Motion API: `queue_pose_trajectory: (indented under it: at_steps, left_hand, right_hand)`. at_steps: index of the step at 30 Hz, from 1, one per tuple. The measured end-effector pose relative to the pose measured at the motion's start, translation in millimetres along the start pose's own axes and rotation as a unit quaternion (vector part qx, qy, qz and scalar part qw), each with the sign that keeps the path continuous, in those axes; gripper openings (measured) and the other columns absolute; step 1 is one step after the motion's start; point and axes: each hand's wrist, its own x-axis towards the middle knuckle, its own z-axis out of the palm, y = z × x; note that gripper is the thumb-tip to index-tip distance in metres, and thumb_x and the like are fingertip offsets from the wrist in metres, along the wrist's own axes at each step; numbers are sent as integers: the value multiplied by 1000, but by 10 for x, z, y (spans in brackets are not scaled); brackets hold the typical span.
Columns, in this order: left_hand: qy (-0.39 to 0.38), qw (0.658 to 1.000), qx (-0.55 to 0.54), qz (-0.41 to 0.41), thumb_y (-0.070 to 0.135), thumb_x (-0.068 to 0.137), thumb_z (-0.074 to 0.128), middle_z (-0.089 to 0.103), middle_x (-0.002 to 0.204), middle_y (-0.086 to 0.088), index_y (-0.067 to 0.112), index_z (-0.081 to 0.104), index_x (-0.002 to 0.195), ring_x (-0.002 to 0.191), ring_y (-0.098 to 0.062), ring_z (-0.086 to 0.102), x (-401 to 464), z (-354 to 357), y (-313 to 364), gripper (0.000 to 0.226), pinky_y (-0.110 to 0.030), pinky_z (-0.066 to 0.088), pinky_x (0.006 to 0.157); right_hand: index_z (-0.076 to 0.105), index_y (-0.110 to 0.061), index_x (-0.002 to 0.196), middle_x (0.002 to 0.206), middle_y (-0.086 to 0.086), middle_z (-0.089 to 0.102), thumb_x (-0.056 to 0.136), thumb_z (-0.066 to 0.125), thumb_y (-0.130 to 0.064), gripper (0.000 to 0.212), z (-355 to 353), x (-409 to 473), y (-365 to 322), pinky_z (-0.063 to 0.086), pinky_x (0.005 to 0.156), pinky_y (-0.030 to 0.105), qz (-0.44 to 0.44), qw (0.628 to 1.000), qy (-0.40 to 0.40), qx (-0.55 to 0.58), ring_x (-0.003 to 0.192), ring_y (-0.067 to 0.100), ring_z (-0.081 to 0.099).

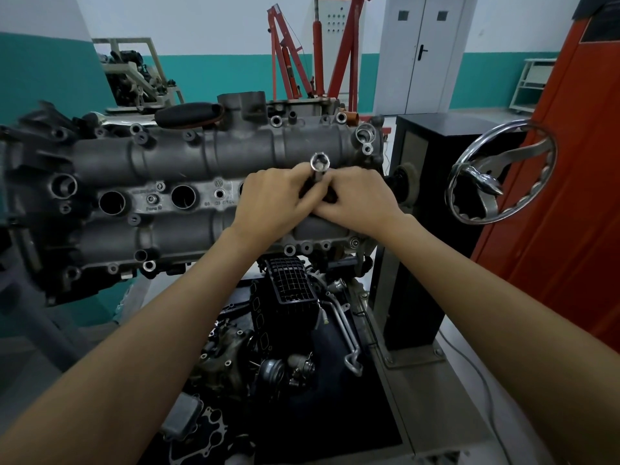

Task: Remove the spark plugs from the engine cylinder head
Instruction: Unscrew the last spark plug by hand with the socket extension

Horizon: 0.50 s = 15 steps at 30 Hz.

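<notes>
1. Our fingers (295, 177) are curled from both sides around a metal socket tool (319, 166), clamped on its shaft; its open upper end pokes out above them.
2. Our left hand (271, 203) grips the tool from the left and our right hand (359, 199) from the right, the two hands touching around it.
3. The tool stands in the middle row of the cylinder head (201, 182), near its right end; we cannot see the hole beneath our hands, nor any spark plug.
4. Two round open holes (112, 203) lie further left in the same row.
5. The head sits on a stand with a shiny handwheel (500, 172) at its right.
6. Below our forearms lie dark engine parts (288, 313).
7. A red hoist (295, 52) and a grey double door (419, 52) stand at the far wall.
</notes>
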Motion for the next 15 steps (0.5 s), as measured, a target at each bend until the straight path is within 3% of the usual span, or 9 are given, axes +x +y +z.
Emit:
queue_pose_trajectory:
  at_steps: [2, 6, 10, 13, 15]
  left_hand:
    - [-3, 1000, 4, 2, 53, 87, 36, 55, 48, -7, 6, 60, 62, 47, -27, 53, -3, 7, -7, 58, -28, 27, 47]
    - [-18, 1000, -6, 8, 53, 86, 33, 59, 63, -1, 8, 60, 78, 55, -21, 55, 2, 3, 18, 53, -33, 37, 47]
    - [-4, 1000, -14, 16, 39, 87, 40, 54, 62, 1, 8, 56, 77, 52, -23, 53, -4, -14, 31, 36, -25, 25, 49]
    - [-8, 1000, 7, 6, 51, 88, 35, 58, 53, -7, 7, 60, 68, 50, -27, 55, -4, 3, 0, 54, -26, 25, 49]
    - [-13, 1000, 7, 3, 57, 87, 32, 57, 51, -6, 6, 62, 68, 50, -25, 55, 3, 0, -13, 62, -28, 27, 48]
  right_hand:
    - [65, -14, 78, 67, 3, 64, 84, 54, -33, 23, -4, -10, 5, 30, 56, 27, -3, 1000, 12, 14, 63, 22, 58]
    - [54, -12, 77, 61, -8, 48, 83, 50, -29, 19, -18, -24, -25, 29, 48, 26, -17, 1000, 4, 14, 57, 14, 48]
    - [49, -10, 88, 68, -5, 54, 82, 48, -36, 27, -8, 5, -13, 39, 54, 30, 10, 1000, -15, 6, 62, 18, 55]
    - [53, -18, 72, 64, -1, 58, 85, 54, -35, 21, 1, -6, -3, 34, 56, 29, 1, 1000, -4, -1, 63, 20, 56]
    - [61, -13, 73, 65, 5, 62, 86, 54, -31, 23, 2, -13, -5, 36, 55, 29, -6, 1000, 7, 0, 62, 24, 57]
